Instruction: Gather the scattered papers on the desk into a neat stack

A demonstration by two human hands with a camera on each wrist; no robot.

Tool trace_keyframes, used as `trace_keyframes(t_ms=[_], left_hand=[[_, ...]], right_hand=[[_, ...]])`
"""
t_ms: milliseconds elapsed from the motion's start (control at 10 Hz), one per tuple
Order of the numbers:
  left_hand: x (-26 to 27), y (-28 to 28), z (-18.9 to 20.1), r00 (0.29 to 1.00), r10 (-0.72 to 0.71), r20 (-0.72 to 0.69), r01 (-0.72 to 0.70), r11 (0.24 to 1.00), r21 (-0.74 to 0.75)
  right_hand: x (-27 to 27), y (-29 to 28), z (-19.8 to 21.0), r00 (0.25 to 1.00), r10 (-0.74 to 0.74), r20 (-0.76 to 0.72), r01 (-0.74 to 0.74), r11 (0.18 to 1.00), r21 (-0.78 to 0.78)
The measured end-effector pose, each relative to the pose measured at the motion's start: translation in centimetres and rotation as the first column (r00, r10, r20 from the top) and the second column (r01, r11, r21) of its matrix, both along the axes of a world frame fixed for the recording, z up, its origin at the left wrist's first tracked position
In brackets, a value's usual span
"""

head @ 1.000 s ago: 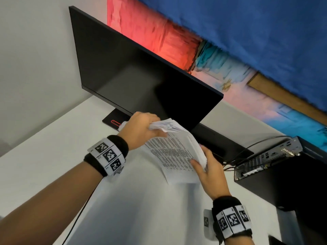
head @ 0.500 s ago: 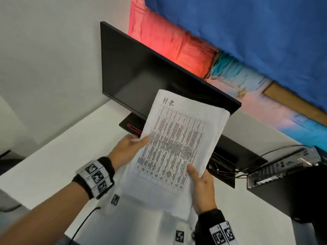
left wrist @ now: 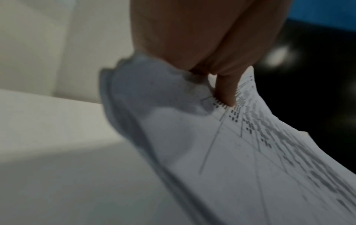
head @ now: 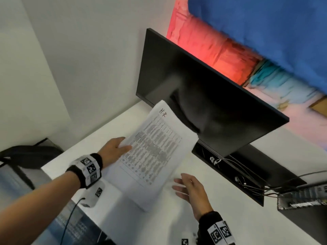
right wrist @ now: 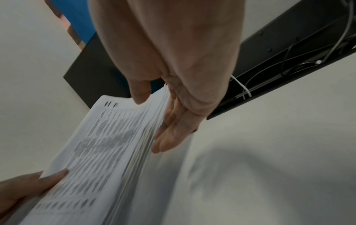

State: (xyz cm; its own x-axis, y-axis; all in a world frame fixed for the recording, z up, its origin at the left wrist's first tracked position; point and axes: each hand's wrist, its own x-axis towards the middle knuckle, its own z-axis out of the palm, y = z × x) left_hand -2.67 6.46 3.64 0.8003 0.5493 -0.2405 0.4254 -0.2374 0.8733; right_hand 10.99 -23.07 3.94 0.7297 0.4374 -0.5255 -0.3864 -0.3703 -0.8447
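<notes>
A stack of printed papers (head: pixel 152 147) with "H-R" handwritten at the top sits tilted over the white desk (head: pixel 230 200), in front of the monitor. My left hand (head: pixel 115 151) grips its left edge, thumb (left wrist: pixel 225 88) pressed on the top sheet (left wrist: pixel 231 152). My right hand (head: pixel 187 188) hovers open just off the stack's right edge, fingers (right wrist: pixel 173 129) straight beside the sheet edges (right wrist: pixel 100 152) and holding nothing. Whether the stack's lower end touches the desk is unclear.
A black monitor (head: pixel 203 96) stands right behind the stack. A black tray with loose wires (head: pixel 230 167) runs under it, and a small computer box (head: pixel 300 197) lies at the right. The desk's edge runs at the lower left, with a dark chair (head: pixel 26 156) beyond.
My right hand has let go of the stack and drawn back open. The stack, upright before, has come down and left toward the desk, still held by my left hand.
</notes>
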Motion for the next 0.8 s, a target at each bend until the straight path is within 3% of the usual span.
trace_keyframes(t_ms=[100, 200, 300, 500, 700, 800], left_hand=[[-1.1, 5.6, -2.7, 0.978, 0.048, -0.201, -0.035, 0.997, 0.068], [-1.8, 9.8, -5.4, 0.903, 0.102, -0.417, -0.048, 0.989, 0.140], [-1.7, 11.4, -6.3, 0.836, 0.150, -0.529, -0.009, 0.966, 0.260], [-0.7, 10.9, -6.4, 0.824, 0.202, -0.530, 0.020, 0.924, 0.383], [-0.5, 9.6, -5.5, 0.812, 0.258, -0.523, 0.037, 0.872, 0.488], [-0.2, 8.0, -5.3, 0.842, 0.309, -0.443, 0.062, 0.760, 0.647]], right_hand=[[0.0, -1.8, -0.9, 1.000, -0.006, -0.009, 0.005, 0.996, -0.090], [0.1, -3.6, -2.3, 0.998, -0.033, -0.044, 0.024, 0.982, -0.186], [-0.1, -5.4, -3.5, 0.995, -0.074, -0.064, 0.055, 0.963, -0.264], [-0.8, -8.3, -4.4, 0.991, -0.133, -0.015, 0.118, 0.923, -0.365], [-1.0, -10.1, -4.5, 0.990, -0.072, 0.123, 0.111, 0.929, -0.352], [-0.1, -11.2, -3.9, 0.952, -0.058, 0.301, 0.149, 0.945, -0.291]])
